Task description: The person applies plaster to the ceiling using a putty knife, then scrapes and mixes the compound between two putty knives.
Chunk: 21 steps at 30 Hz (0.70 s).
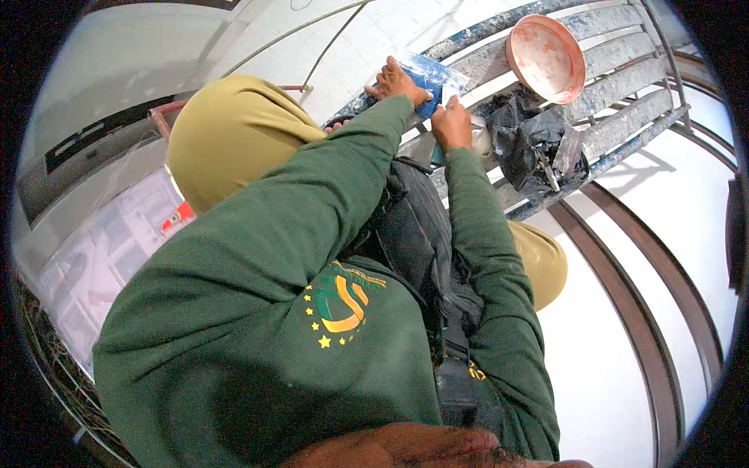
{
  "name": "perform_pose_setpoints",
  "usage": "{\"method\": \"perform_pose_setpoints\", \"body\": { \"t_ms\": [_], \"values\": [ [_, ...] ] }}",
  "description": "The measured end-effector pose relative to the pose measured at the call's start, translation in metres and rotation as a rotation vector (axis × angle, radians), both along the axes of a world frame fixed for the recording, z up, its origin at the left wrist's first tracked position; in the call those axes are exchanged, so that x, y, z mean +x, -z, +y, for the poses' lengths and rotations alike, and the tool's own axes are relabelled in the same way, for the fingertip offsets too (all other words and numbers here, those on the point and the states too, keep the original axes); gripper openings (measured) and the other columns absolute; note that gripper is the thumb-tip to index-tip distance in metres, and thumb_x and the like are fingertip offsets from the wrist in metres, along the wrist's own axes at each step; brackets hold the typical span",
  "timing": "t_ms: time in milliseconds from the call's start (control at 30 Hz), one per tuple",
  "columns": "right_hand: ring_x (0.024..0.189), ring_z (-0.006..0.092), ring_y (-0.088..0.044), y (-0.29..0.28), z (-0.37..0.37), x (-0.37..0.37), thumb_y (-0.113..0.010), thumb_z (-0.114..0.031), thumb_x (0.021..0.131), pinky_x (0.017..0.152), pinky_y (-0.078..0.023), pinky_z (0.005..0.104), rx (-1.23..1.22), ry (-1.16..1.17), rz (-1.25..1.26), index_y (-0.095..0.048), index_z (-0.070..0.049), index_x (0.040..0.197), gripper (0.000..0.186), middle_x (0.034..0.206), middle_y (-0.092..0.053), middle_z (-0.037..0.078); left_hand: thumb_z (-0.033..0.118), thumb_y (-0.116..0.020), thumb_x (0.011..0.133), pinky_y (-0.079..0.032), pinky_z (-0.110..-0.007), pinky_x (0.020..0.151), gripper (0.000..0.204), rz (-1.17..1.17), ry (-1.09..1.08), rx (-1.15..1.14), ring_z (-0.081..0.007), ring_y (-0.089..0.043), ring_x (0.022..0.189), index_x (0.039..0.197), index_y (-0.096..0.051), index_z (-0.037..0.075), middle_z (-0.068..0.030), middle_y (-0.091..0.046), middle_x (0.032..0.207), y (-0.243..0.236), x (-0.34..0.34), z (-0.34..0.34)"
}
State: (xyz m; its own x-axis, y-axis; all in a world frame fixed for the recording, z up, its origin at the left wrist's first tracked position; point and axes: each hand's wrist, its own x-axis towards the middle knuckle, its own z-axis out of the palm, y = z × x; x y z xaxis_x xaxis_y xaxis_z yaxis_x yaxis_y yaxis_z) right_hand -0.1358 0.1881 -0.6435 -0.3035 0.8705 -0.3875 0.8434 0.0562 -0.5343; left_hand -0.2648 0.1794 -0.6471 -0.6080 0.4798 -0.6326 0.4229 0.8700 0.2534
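Note:
My left hand (398, 84) grips a blue flat plate (431, 76) smeared with white, its thumb lying on the near part. Close on its right, my right hand (452, 126) is closed round a narrow pale-tipped tool (449, 93) that meets the plate; the fist hides most of it. Both hands are over a slatted bench (616, 53) spattered with white and blue. Just right of my right hand lies a crumpled black plastic bag (530, 140), with a pale strip on it.
An orange-red round basin (546, 58) with pale residue inside stands on the bench beyond the bag. A black bag (413, 226) hangs at my front. Thin rods (335, 43) cross the pale tiled floor at the upper left. Dark strips (624, 288) run along the white surface at right.

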Motion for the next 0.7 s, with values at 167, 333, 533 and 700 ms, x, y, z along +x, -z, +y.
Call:
{"method": "perform_pose_setpoints", "body": {
  "t_ms": [167, 333, 533, 700],
  "values": [
    [0.086, 0.048, -0.057, 0.0, 0.029, 0.005, -0.05, -0.022, 0.08, 0.079, -0.044, 0.0507, 0.03, -0.016, 0.042, -0.053, 0.008, 0.102, 0.037, 0.089, -0.058, 0.033, 0.048, -0.081, 0.055, -0.013, -0.06, 0.106, 0.124, -0.013, 0.026, 0.025, -0.0318, -0.027, 0.13, 0.142, -0.003, 0.009, -0.0131, -0.026, 0.143, -0.006, -0.001, 0.002],
    [0.091, 0.047, -0.056, -0.007, 0.013, 0.005, -0.051, -0.02, 0.079, 0.082, -0.043, 0.0505, 0.026, -0.033, -0.012, -0.053, 0.007, 0.099, 0.034, 0.092, -0.058, 0.033, 0.048, -0.081, 0.056, -0.013, -0.059, 0.106, 0.122, 0.002, -0.009, -0.031, -0.0315, -0.028, 0.13, 0.141, -0.003, 0.008, -0.0124, -0.027, 0.142, -0.009, 0.001, 0.002],
    [0.09, 0.0478, -0.055, -0.016, 0.038, 0.01, -0.05, -0.023, 0.08, 0.082, -0.043, 0.0496, -0.005, -0.13, 0.01, -0.056, 0.005, 0.102, 0.036, 0.09, -0.057, 0.033, 0.051, -0.08, 0.057, -0.013, -0.059, 0.106, 0.125, 0.028, 0.019, 0.014, -0.0329, -0.027, 0.13, 0.142, 0.001, 0.007, -0.013, -0.022, 0.144, -0.002, 0.0, 0.004],
    [0.091, 0.0433, -0.058, -0.019, 0.016, 0.018, -0.052, -0.02, 0.079, 0.082, -0.045, 0.0488, -0.016, -0.182, -0.114, -0.054, 0.003, 0.109, 0.038, 0.095, -0.059, 0.03, 0.051, -0.078, 0.06, -0.016, -0.06, 0.105, 0.123, 0.014, 0.07, -0.008, -0.0341, -0.027, 0.129, 0.142, 0.003, 0.008, -0.0131, -0.022, 0.143, -0.002, -0.006, 0.003]
  ]
}}
